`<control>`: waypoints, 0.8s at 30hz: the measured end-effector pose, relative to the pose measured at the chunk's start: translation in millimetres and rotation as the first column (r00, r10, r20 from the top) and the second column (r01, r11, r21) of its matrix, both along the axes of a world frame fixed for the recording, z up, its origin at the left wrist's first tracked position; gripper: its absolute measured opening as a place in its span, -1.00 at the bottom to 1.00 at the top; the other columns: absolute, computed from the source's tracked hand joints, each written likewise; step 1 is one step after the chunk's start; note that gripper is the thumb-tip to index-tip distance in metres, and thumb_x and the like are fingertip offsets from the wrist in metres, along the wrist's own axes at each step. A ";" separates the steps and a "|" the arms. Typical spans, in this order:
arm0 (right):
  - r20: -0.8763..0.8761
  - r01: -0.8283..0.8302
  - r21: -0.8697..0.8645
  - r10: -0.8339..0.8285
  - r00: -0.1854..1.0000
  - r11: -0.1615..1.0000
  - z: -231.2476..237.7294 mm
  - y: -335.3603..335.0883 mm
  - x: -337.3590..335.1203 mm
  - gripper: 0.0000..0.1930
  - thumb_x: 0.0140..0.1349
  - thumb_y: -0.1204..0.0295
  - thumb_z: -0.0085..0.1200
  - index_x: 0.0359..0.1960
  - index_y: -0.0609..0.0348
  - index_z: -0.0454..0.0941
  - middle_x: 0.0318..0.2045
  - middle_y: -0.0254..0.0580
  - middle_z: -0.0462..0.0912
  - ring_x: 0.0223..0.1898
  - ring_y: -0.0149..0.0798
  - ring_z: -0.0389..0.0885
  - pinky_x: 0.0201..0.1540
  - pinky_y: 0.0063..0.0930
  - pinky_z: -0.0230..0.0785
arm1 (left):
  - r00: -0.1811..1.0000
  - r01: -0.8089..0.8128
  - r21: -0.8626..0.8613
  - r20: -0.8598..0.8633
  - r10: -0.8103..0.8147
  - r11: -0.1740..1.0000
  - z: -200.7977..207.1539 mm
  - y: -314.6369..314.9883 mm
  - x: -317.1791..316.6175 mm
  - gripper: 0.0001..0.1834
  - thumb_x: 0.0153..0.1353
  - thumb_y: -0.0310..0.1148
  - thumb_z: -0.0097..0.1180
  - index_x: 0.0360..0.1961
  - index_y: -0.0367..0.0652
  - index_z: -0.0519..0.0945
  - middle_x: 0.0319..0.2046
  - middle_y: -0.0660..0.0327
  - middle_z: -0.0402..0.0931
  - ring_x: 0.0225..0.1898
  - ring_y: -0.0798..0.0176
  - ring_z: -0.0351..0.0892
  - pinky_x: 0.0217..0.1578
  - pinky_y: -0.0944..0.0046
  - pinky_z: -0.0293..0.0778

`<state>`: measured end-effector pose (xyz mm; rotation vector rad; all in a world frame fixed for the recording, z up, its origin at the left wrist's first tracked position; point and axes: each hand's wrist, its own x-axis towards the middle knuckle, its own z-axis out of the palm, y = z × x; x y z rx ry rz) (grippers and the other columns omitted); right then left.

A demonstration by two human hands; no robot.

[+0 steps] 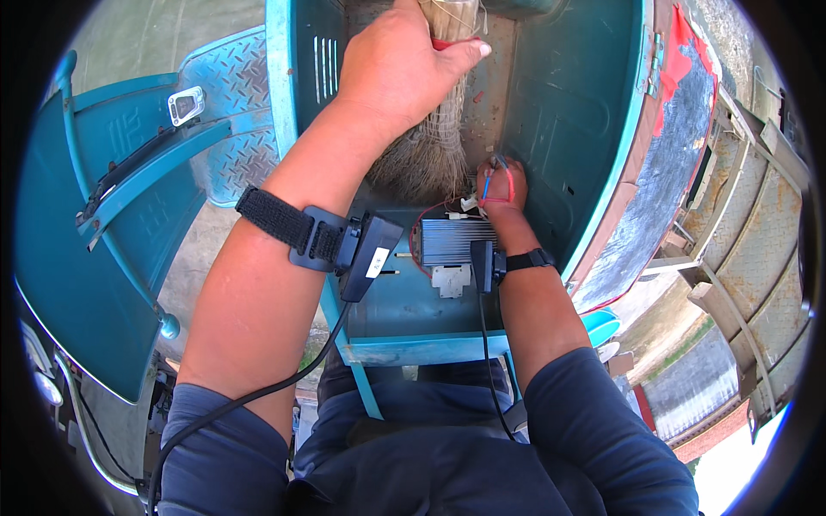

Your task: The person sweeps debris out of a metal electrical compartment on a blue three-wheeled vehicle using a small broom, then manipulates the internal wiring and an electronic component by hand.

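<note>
My left hand (400,69) is closed at the neck of a straw broom (430,155), its thumb lying across the front. A red strip shows under that thumb; whether it is binding or another thing I cannot tell. The broom's bristles point down into a teal metal compartment (568,112). Lower right, my right hand (503,185) is closed on thin red and blue wires (487,185). A white connector (469,204) sits beside it. Just below lies a finned metal controller box (447,243) with a pale bracket at its lower edge.
The compartment's front rim (422,348) crosses close to my body. To the left are a teal panel (86,232) and a tread-plate step (232,86). An open lid (658,172) with torn red covering stands at the right. Black cables run from the devices strapped on my wrists.
</note>
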<state>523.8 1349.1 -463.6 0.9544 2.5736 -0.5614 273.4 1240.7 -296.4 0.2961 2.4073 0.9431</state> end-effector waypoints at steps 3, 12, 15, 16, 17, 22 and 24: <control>-0.025 0.021 0.030 -0.020 0.999 0.999 -11.6 7.0 6.0 -0.82 0.11 0.36 0.04 -0.47 0.11 0.67 -0.30 -0.04 0.71 -0.22 0.09 0.61 -0.08 -0.13 0.49 | 0.979 -0.080 0.052 -0.186 0.088 0.995 -15.6 -6.0 -4.0 -0.44 0.12 -0.12 0.39 -0.11 -0.40 0.50 -0.28 -0.21 0.64 -0.18 -0.24 0.67 -0.12 -0.02 0.57; -0.086 0.036 -0.098 -0.044 0.995 0.995 2.8 7.1 13.2 -0.86 0.04 0.36 0.09 -0.52 0.08 0.67 -0.35 -0.10 0.70 -0.23 0.06 0.61 -0.14 -0.14 0.51 | 0.975 -0.027 0.136 -0.216 0.056 0.990 21.4 1.6 -6.1 -0.47 0.14 -0.16 0.36 -0.09 -0.40 0.49 -0.24 -0.24 0.63 -0.14 -0.23 0.67 -0.11 -0.01 0.56; -0.152 -0.052 -0.072 0.041 0.987 0.996 11.0 -9.6 11.9 -0.81 0.13 0.38 0.02 -0.49 0.14 0.67 -0.36 -0.02 0.68 -0.21 0.10 0.62 -0.09 -0.08 0.50 | 0.965 -0.068 0.113 -0.244 0.094 0.991 15.9 0.9 -25.5 -0.46 0.14 -0.16 0.37 -0.08 -0.41 0.49 -0.21 -0.23 0.64 -0.13 -0.21 0.67 -0.10 0.01 0.57; -0.173 -0.069 -0.077 0.055 0.983 0.995 12.0 -11.9 12.3 -0.81 0.13 0.39 0.02 -0.51 0.13 0.67 -0.37 -0.03 0.68 -0.22 0.09 0.62 -0.10 -0.09 0.50 | 0.951 -0.107 0.294 -0.247 0.184 0.950 15.8 1.8 -36.5 -0.49 0.15 -0.21 0.36 -0.07 -0.41 0.50 -0.23 -0.16 0.65 -0.17 -0.10 0.70 -0.12 0.09 0.58; -0.195 -0.085 -0.082 0.068 0.978 0.993 11.9 -14.3 12.7 -0.82 0.12 0.39 0.03 -0.52 0.13 0.66 -0.37 -0.03 0.68 -0.23 0.08 0.61 -0.11 -0.10 0.49 | 0.949 -0.093 0.354 -0.251 0.191 0.930 18.3 -1.9 -40.0 -0.52 0.16 -0.25 0.36 -0.06 -0.40 0.51 -0.25 -0.09 0.66 -0.20 -0.01 0.69 -0.13 0.12 0.58; -0.156 -0.182 -0.099 0.165 0.974 0.978 -9.0 -5.8 31.5 -0.89 -0.10 0.40 0.23 -0.50 0.10 0.72 -0.34 -0.09 0.70 -0.16 0.03 0.60 -0.03 -0.18 0.46 | 0.991 -0.100 0.404 -0.038 0.126 0.909 47.2 -5.2 -34.0 -0.61 0.18 -0.36 0.36 -0.07 -0.35 0.51 -0.27 0.08 0.65 -0.23 0.24 0.65 -0.15 0.21 0.57; -0.142 -0.177 -0.191 0.151 0.978 0.966 2.9 -9.7 29.8 -0.88 -0.11 0.40 0.24 -0.50 0.11 0.73 -0.34 -0.08 0.70 -0.14 0.02 0.60 0.00 -0.17 0.45 | 0.990 -0.066 0.385 -0.088 0.107 0.921 23.3 -8.6 -20.4 -0.62 0.17 -0.40 0.36 -0.07 -0.35 0.51 -0.26 0.11 0.65 -0.22 0.27 0.64 -0.15 0.22 0.57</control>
